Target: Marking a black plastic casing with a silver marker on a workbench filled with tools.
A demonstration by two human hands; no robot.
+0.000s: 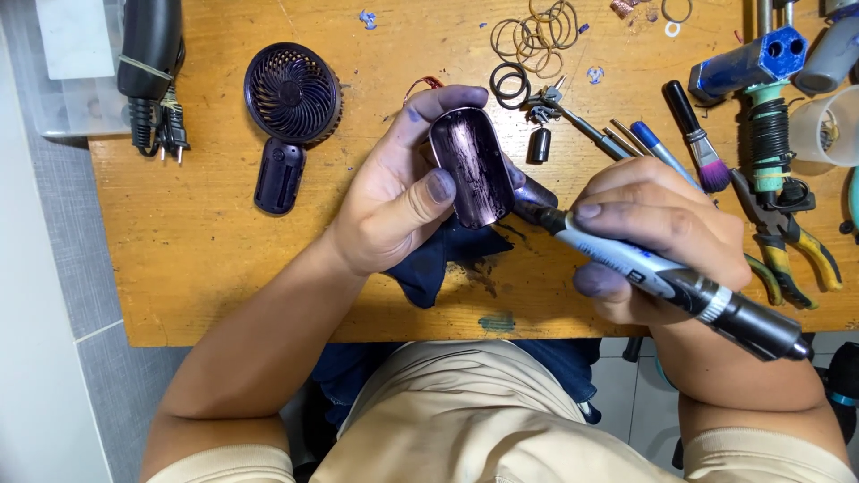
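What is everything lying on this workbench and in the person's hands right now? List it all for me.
Oval shell piece: one, dark purple, glossy, held in the left hand.
Marker pen: one, grey and black, in the right hand, tip at the shell's edge.
Cloth: one, dark blue, under the hands.
Small handheld fan: one, dark purple, lying flat at the table's upper left.
Black tool with coiled cord: one, top left corner.
Wire rings: several, thin, top centre.
Brush: one, black handle, purple bristles, right of centre.
Pliers: one, yellow-and-black grips, right edge.
Wooden table: one, orange-brown, ink-stained.
Left hand: stained purple, gripping the shell.
Right hand: gripping the marker.
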